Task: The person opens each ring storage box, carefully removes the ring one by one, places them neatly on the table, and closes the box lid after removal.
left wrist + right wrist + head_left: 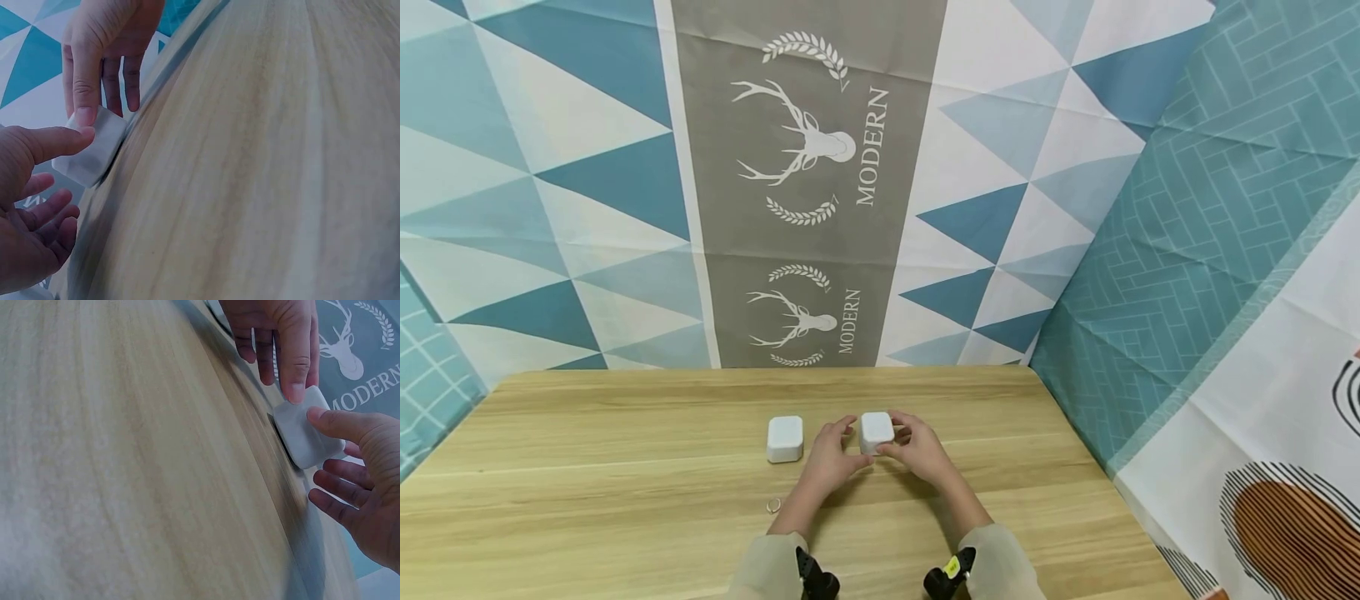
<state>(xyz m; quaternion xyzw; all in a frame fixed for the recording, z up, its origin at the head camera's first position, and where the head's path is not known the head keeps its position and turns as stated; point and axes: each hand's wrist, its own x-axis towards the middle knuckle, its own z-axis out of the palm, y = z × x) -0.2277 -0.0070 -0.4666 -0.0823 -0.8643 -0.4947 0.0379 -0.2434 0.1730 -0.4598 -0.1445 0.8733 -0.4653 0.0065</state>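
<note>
Both hands on the same small white box (877,431). Left hand (828,461) pinching box's left side: thumb tip (75,139) on a top edge in the left wrist view, other fingers loosely curled below, not clearly touching. Right hand (917,451) pinching the right side: forefinger tip (84,112) down on the upper edge, thumb against the near face in the right wrist view (325,417). Grip from both: fingertip pinch, not a full wrap.

Box sitting on the table (625,467), bottom edge apparently touching the wood; cannot tell if slightly tipped. Roughly cubic, rounded corners, no clear long axis. Lies straight between the two hands, ahead of the wrists, toward the back wall. Both hands about equally near, each touching.

Second white box (785,438) just left of the held box, apart from it, untouched; left hand nearer to it. Small ring (773,505) left of and nearer to the person than the held box, beside the left forearm, apart from everything.

Behind the held box: cloth backdrop (808,167) with deer print and "MODERN". Right of it: teal patterned cloth (1187,208). Beige sleeves (767,567) at frame bottom, wrist cameras strapped on.
</note>
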